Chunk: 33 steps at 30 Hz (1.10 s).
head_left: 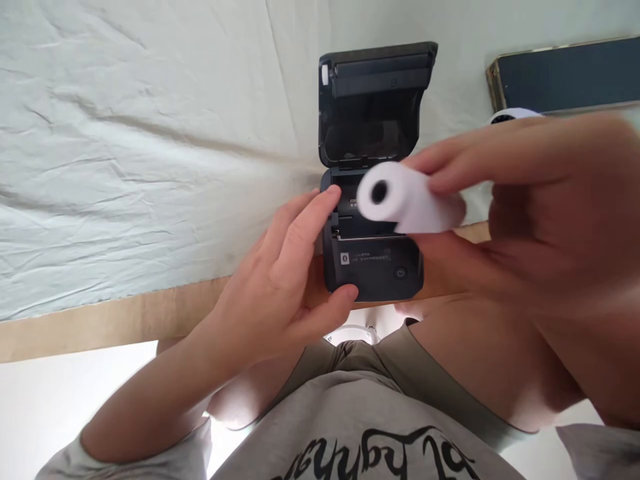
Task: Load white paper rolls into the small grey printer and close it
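A small black thermal printer (373, 280) lies at the table's near edge, its lid (373, 137) swung up and back so the paper bay shows. My left hand (295, 267) rests along the printer's left side, fingertips by the bay's edge and thumb at the lower front corner. Just over the right part of the bay, my right hand (520, 193) grips a white paper roll (400, 200) between thumb and fingers. The roll's dark core hole faces left, and a loose flap of paper hangs below. It covers part of the bay.
A phone (570, 77) with a dark screen lies at the upper right. Beside it, a white round object (515, 115) is partly hidden behind my right hand. A wrinkled pale cloth (150, 133) covers the table, whose wooden edge (115, 313) runs in front of my lap.
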Motion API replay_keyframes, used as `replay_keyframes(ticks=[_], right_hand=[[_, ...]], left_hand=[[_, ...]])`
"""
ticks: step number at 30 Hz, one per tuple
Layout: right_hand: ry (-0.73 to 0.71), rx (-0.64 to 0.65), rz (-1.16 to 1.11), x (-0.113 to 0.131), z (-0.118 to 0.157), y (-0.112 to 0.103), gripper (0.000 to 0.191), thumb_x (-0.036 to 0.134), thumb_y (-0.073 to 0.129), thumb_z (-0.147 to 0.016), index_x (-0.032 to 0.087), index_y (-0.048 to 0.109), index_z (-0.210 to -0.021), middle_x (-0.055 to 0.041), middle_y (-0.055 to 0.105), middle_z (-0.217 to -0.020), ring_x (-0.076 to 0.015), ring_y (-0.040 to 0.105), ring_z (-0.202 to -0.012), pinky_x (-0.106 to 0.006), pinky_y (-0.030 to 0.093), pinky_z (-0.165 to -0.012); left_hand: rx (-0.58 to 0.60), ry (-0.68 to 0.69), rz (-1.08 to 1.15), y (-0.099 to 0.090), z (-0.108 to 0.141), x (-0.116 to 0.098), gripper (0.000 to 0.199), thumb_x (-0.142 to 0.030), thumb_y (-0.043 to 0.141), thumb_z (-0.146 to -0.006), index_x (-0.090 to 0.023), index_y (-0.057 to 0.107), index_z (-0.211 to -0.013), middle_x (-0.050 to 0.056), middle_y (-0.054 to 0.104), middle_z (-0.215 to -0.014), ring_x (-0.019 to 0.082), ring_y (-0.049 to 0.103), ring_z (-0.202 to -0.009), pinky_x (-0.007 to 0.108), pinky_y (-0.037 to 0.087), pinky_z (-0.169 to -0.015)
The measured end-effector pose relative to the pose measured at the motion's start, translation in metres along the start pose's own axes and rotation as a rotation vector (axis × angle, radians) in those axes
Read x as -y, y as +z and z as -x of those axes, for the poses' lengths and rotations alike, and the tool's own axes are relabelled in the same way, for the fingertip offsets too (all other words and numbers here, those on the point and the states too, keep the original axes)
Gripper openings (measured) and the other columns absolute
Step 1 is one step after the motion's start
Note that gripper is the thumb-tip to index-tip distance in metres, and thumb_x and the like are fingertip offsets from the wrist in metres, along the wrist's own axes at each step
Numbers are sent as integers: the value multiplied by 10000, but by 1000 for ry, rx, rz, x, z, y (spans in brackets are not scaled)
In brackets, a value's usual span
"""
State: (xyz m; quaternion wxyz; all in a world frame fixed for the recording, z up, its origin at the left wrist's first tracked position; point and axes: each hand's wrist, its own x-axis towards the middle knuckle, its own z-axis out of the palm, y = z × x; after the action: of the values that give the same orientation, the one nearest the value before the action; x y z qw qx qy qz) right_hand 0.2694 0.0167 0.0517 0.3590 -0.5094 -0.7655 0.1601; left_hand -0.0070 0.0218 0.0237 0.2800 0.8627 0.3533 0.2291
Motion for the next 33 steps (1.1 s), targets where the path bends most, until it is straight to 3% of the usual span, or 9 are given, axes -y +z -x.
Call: replay_keyframes(ticks=[3,6,11,16,20,22,26,30,33], right_hand=[[-122,-18,183,5,-11,9,131,198,632,-982,279,695,-1063,65,783,-995,-125,719,-848,-359,585,-819],[-158,5,329,1,-16,12,122,206,644,-1000,268,695,-1092,56,774,-946,-129,673,-766,-337,526,-724],[-162,28,297,-8,-19,12,92,188,635,-993,241,708,-978,60,760,-863,-116,664,-691,-323,469,-615],[-165,50,180,-1,-17,10,93,146,673,-1009,232,686,-975,75,813,-1048,-110,787,-932,-303,619,-757],[-210,78,85,6,-6,5,126,160,710,-1029,243,633,-973,78,798,-1028,-86,769,-951,-308,643,-833],[-247,109,60,7,0,3,131,164,699,-1042,245,612,-987,78,797,-1070,-84,764,-977,-333,643,-886],[-355,176,103,2,10,-2,113,181,698,-1048,246,607,-1030,73,792,-1202,-89,742,-1043,-367,586,-859],[-386,230,74,-3,9,-6,93,322,688,-1077,253,631,-1103,22,763,-1265,-122,722,-1074,-403,599,-888],[-282,86,53,-5,6,-5,208,344,670,-1073,261,608,-1253,-42,706,-1383,-162,711,-1283,-425,630,-1121]], left_hand=[[-12,26,21,0,0,2,843,-408,663,-1122,-321,215,-1830,147,520,-1815,397,585,-1670,606,585,-1361],[-37,68,36,0,0,1,844,-388,684,-1107,-291,232,-1813,160,546,-1794,395,602,-1653,605,598,-1347],[-15,11,-23,-3,0,0,798,-382,672,-1122,-215,287,-1800,183,584,-1764,380,626,-1634,575,622,-1327],[46,-84,-55,-8,-3,7,752,-586,617,-1159,-322,355,-1813,122,629,-1754,383,647,-1618,598,624,-1318],[-5,-135,-85,-7,-9,6,689,-688,453,-1199,-260,480,-1738,144,669,-1694,400,666,-1565,626,608,-1300],[48,-136,-47,-8,-12,3,661,-684,424,-1211,-282,492,-1730,127,670,-1694,384,671,-1549,608,587,-1314],[47,-136,40,-9,-15,0,671,-690,316,-1229,-282,505,-1727,108,698,-1663,388,661,-1556,611,546,-1339],[17,-148,-55,-3,-15,0,658,-645,518,-1178,-244,513,-1699,130,701,-1652,408,688,-1510,627,569,-1303],[14,-148,-94,0,-16,0,664,-605,603,-1142,-258,505,-1700,131,698,-1659,415,689,-1511,639,572,-1311]])
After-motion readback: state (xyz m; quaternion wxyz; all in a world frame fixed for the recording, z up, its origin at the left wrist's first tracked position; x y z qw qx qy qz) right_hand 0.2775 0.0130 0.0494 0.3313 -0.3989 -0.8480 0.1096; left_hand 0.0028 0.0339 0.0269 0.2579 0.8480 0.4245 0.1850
